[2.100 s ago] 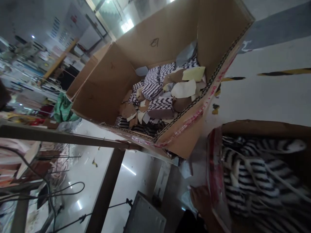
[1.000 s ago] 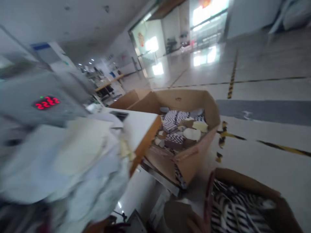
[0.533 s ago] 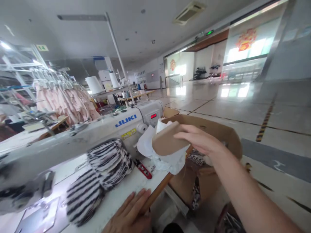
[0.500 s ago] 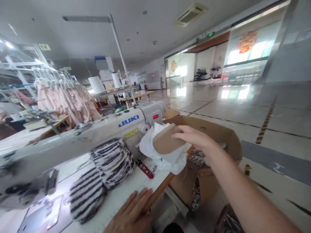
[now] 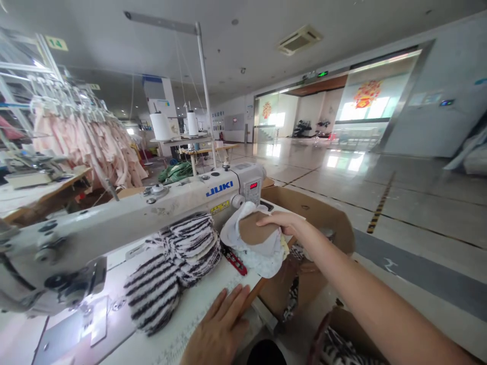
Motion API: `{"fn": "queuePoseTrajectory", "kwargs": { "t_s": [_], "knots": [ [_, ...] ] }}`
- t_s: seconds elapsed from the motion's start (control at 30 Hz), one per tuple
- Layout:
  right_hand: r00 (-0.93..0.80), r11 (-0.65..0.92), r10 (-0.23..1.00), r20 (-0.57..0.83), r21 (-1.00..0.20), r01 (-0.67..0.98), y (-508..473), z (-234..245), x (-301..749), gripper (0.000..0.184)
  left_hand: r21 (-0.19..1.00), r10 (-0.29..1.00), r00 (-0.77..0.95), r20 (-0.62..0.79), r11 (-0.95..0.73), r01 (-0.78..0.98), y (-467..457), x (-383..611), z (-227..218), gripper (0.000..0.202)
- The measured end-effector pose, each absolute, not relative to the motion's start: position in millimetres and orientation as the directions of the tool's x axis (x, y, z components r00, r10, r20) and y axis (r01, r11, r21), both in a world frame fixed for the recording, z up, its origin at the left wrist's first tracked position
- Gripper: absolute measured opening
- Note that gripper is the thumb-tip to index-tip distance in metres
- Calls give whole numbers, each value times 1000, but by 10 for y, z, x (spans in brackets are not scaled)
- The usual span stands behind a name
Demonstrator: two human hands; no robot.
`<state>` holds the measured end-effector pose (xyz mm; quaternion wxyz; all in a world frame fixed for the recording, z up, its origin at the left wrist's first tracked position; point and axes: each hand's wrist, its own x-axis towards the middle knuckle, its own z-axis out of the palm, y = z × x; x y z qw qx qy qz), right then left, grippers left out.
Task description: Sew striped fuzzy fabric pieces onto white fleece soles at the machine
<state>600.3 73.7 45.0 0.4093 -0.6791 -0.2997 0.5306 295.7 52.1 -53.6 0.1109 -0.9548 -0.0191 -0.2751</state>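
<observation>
My right hand (image 5: 281, 222) reaches to the back of the sewing table and grips the edge of a brown cardboard piece (image 5: 255, 229). That rounded piece lies over a pile of white fabric pieces (image 5: 272, 258). At the table's front edge my left hand (image 5: 224, 324) lies flat with its fingers stretched, holding nothing. Two stacks of black-and-white striped fluffy fabric pieces, a front stack (image 5: 152, 291) and a rear stack (image 5: 196, 248), rest between the sewing machine (image 5: 182, 200) and my left hand. Red-handled thread snips (image 5: 235, 261) lie between the rear stack and the white pile.
Beyond the table's right edge stands an open cardboard box (image 5: 323, 208) with patterned fabric inside. The lit needle area (image 5: 89, 317) is at lower left. Thread cones (image 5: 162, 126) stand behind the machine, and pink garments (image 5: 91, 137) hang on a rack at left.
The view has turned slightly right, shifting the scene. My right hand and the cardboard piece are lower, closer to the white pile. My left hand stays flat on the table edge.
</observation>
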Motion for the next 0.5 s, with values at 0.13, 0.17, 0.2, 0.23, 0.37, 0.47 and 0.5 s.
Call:
{"fn": "queuePoseTrajectory", "kwargs": {
  "t_s": [0.13, 0.17, 0.2, 0.23, 0.37, 0.47, 0.5],
  "knots": [
    [303, -374, 871, -386, -922, -100, 688, 395, 5782, 33, -247, -47, 848, 528, -964, 100, 515, 2968, -587, 20],
    [320, -349, 873, -369, -929, -121, 672, 374, 5747, 34, -255, -50, 841, 539, -961, 107, 519, 2970, -595, 20],
    [339, -324, 872, -353, -935, -143, 652, 352, 5727, 34, -267, -53, 837, 545, -957, 113, 527, 2969, -602, 19],
    [360, -297, 869, -338, -941, -166, 625, 334, 5727, 34, -286, -62, 834, 548, -951, 117, 541, 2966, -605, 19],
    [473, -151, 842, -259, -955, -255, 404, 337, 5957, 33, -392, -135, 855, 501, -916, 86, 627, 2939, -615, 27],
    [592, -1, 783, -190, -952, -305, 121, 411, 6370, 32, -394, -121, 873, 473, -915, 86, 655, 2939, -647, 34],
    [636, 53, 752, -170, -947, -316, 17, 432, 6539, 33, -368, -83, 875, 477, -923, 113, 645, 2947, -656, 38]
  ]
}}
